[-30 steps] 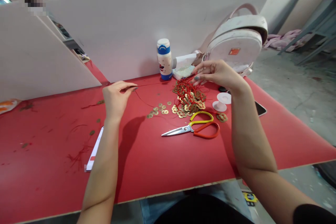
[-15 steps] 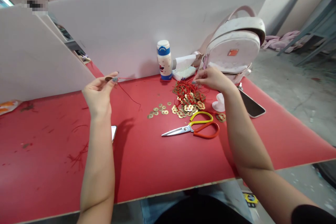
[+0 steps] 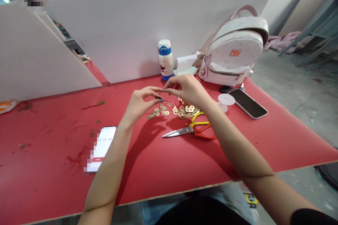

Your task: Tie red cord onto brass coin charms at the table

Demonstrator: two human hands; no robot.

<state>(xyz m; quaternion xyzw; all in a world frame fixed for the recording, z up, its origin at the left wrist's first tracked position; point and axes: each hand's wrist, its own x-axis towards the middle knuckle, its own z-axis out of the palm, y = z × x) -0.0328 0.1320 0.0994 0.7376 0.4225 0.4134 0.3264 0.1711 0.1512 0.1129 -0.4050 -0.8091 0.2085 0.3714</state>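
Observation:
My left hand [image 3: 142, 103] and my right hand [image 3: 186, 89] meet above the middle of the red table, fingertips almost touching. A thin red cord [image 3: 169, 102] runs at their fingertips, and each hand pinches it. Whether a coin is in the left fingers cannot be made out. Below them lie several small round brass coins [image 3: 166, 113]. To the right, partly behind my right hand, is a heap of larger gold-coloured coin charms [image 3: 189, 109] tangled with red cords. Scissors [image 3: 182, 132] with yellow and red handles lie in front, their handles partly covered by my right forearm.
A lit phone [image 3: 102, 147] lies left of my left forearm, a dark phone [image 3: 249, 103] at right beside a translucent disc [image 3: 226, 99]. A bottle [image 3: 165, 59] and a pale backpack [image 3: 235, 52] stand at the back against the white partition [image 3: 126, 28]. Red cord scraps [image 3: 76, 158] lie at left.
My hands were wide apart with the red cord stretched between them; now they have come together over the coins. The lit phone at left shows more.

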